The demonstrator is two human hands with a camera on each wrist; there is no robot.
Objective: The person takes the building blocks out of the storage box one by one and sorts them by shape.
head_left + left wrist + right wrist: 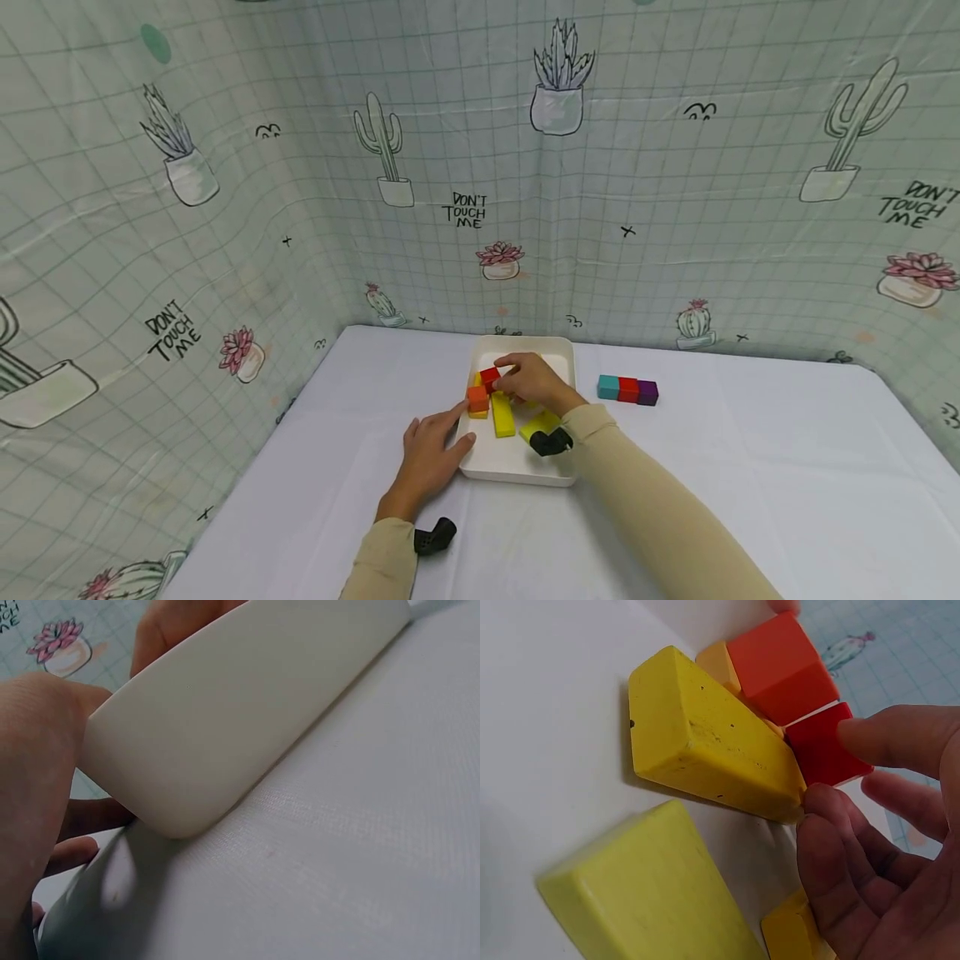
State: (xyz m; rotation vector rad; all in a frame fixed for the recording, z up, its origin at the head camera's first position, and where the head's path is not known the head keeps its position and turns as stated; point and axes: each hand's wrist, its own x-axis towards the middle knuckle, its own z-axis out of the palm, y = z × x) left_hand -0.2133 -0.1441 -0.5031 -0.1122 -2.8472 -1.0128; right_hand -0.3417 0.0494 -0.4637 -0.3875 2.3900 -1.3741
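My right hand [534,382] reaches into a white tray [517,477] and pinches a small red block [825,744] between thumb and fingertips. Against that red block sits an orange block [477,399], on top of a yellow-orange piece [718,666]. My left hand [433,450] lies over the tray's left side, with one fingertip at the orange block and the thumb across the rim. Beside the red block is a long yellow block [503,415]. A paler yellow block [652,892] lies nearer my right wrist, partly covered in the head view.
To the right of the tray, a teal block [608,387], another red block [628,389] and a purple block [647,393] stand in a row on the white table [750,483]. Behind the table hangs a patterned cloth [450,150].
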